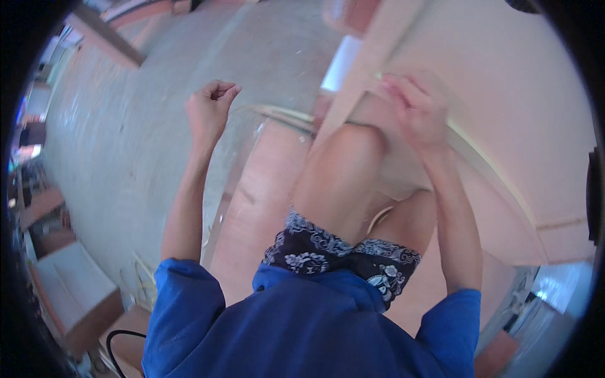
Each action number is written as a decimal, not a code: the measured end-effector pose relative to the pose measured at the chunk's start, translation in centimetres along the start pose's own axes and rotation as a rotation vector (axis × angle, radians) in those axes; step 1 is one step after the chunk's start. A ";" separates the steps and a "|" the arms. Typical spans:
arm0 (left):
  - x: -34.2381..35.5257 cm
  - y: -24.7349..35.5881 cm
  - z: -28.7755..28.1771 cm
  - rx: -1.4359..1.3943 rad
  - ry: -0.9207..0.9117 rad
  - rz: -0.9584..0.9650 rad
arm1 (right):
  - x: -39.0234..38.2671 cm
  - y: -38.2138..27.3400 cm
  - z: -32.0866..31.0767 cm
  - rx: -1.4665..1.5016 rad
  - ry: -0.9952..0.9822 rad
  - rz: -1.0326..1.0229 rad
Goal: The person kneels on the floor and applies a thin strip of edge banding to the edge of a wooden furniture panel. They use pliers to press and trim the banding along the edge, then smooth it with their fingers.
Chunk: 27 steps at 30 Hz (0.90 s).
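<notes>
My left hand (211, 110) is raised over the floor, thumb and fingers pinched together; anything between them is too small to make out. My right hand (419, 110) is blurred by motion in front of a large pale pinkish panel (504, 82). Its fingers are drawn together, and I cannot make out what they hold. A thin pale yellow strip (482, 160) curves along the panel's edge beside my right wrist. Between my hands, a narrow light board (372, 57) slants past my knee. Pale thin strips (287, 113) lie beyond my left hand's fingertips, over a pinkish board surface (271, 170).
Grey concrete floor (138, 113) spreads on the left. A wooden beam (107, 38) stands at the far left. Boxes with a white top (75, 286) and a black cable (116, 337) are at the lower left. Stacked material (529, 315) sits at the lower right.
</notes>
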State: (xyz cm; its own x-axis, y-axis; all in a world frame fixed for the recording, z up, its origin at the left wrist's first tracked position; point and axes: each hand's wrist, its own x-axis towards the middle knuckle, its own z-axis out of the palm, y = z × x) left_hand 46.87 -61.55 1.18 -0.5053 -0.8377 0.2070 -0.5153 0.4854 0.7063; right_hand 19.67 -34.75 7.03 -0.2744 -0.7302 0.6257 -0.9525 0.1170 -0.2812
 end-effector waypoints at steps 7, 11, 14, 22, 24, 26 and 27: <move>-8.4 -18.0 -3.7 0.685 -0.563 0.043 | 0.7 -1.3 1.9 -0.082 0.069 0.105; -17.9 -24.2 -0.1 0.658 -0.797 0.347 | 1.0 -1.4 1.8 -0.102 0.064 0.090; -20.8 -27.0 3.6 0.827 -0.815 0.558 | 0.8 -1.3 1.7 -0.065 0.066 0.125; -10.6 -24.7 1.7 0.809 -0.862 0.550 | 1.2 -1.6 1.7 -0.023 0.043 0.129; -5.7 -21.3 -1.5 0.580 -0.662 0.492 | 1.1 -1.8 1.3 -0.033 0.007 0.174; -1.3 -16.5 -4.9 0.217 -0.323 0.356 | 1.0 -1.9 0.8 -0.013 -0.020 0.149; 1.1 -13.8 -6.7 0.127 -0.182 0.373 | 0.9 -2.0 0.5 0.000 -0.033 0.147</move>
State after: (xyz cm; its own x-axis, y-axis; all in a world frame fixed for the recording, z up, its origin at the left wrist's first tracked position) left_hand 58.08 -70.86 -3.78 -0.7812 -0.5469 0.3011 -0.3499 0.7829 0.5144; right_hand 21.33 -35.95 7.83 -0.4068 -0.7268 0.5535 -0.9023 0.2249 -0.3679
